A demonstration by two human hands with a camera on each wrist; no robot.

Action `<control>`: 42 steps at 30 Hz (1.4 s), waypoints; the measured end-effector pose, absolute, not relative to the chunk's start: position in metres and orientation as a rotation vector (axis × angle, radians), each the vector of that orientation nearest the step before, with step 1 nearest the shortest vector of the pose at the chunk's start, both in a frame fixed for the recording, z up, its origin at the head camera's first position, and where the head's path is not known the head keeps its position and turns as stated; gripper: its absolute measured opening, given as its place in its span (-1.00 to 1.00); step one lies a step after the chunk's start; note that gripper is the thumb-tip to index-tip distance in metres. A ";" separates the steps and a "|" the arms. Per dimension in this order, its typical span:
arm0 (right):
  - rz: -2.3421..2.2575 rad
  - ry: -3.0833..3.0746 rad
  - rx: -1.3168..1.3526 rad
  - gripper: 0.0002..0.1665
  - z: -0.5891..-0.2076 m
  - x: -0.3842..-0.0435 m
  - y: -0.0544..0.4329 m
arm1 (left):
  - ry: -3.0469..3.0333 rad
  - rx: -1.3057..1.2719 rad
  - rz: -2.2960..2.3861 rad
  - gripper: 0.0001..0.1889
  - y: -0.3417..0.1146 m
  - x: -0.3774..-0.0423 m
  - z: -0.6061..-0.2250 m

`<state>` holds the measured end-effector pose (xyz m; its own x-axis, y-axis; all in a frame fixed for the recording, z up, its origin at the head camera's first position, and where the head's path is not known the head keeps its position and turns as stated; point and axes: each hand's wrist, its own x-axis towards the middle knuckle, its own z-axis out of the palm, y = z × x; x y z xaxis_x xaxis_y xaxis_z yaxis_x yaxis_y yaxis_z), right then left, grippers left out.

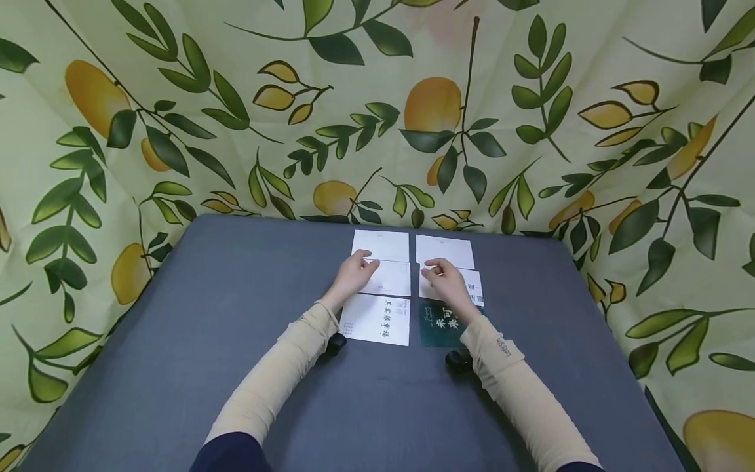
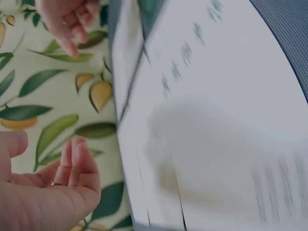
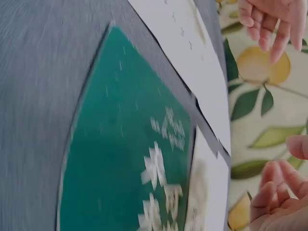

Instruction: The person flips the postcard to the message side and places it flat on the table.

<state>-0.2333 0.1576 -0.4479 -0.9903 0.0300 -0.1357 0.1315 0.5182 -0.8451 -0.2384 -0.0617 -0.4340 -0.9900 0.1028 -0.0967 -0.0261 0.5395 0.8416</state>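
My left hand (image 1: 351, 274) hovers over the left column of cards, its fingers loosely bent with nothing between them. Beneath and around it lie a plain white far card (image 1: 386, 244), a white middle card (image 1: 394, 278) and a white near card (image 1: 371, 316) with dark characters. My right hand (image 1: 451, 285) is above the right column, fingers slightly curled and empty. That column has a white far card (image 1: 445, 250), a white middle card (image 1: 475, 288) with characters, partly hidden by the hand, and a dark green near card (image 3: 115, 139) with white lettering, partly covered by the forearm.
A grey-blue cloth covers the table (image 1: 253, 275). Behind and at both sides hangs a curtain (image 1: 366, 85) printed with leaves and yellow fruit. A black device (image 1: 459, 360) sits under the right wrist, another (image 1: 336, 344) under the left. A narrow gap separates the card columns.
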 end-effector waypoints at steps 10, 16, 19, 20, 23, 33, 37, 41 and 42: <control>-1.266 2.695 0.281 -0.31 -0.434 -0.223 0.214 | 2.183 0.123 1.642 -0.28 -0.014 -0.231 -0.428; -1.285 2.616 0.326 -0.18 -0.445 -0.218 0.240 | 1.857 0.129 1.811 -0.15 0.006 -0.226 -0.436; -1.296 2.604 0.381 -0.13 -0.469 -0.225 0.255 | 1.749 0.090 1.883 -0.12 0.013 -0.227 -0.440; -1.291 2.607 0.391 -0.10 -0.477 -0.229 0.260 | 1.728 0.076 1.896 -0.12 0.016 -0.227 -0.441; -1.317 2.593 0.423 -0.06 -0.493 -0.234 0.272 | 1.702 0.066 1.911 -0.11 0.021 -0.228 -0.444; -1.555 2.476 0.443 -0.20 -0.464 -0.212 0.255 | 1.624 -0.014 1.989 -0.12 0.026 -0.230 -0.451; -1.574 2.464 0.485 -0.28 -0.462 -0.209 0.252 | 1.590 -0.050 2.020 -0.13 0.026 -0.229 -0.451; -1.559 2.487 0.499 -0.30 -0.461 -0.208 0.252 | 1.582 -0.053 2.020 -0.13 0.025 -0.229 -0.450; -1.559 2.496 0.492 -0.29 -0.462 -0.208 0.252 | 1.586 -0.051 2.018 -0.13 0.025 -0.229 -0.449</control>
<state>-0.2080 0.2523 -0.4621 -0.9335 0.1923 -0.3028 0.3564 0.4034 -0.8427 -0.2291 0.0247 -0.4487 -0.8386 0.4046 -0.3647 -0.4500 -0.1374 0.8824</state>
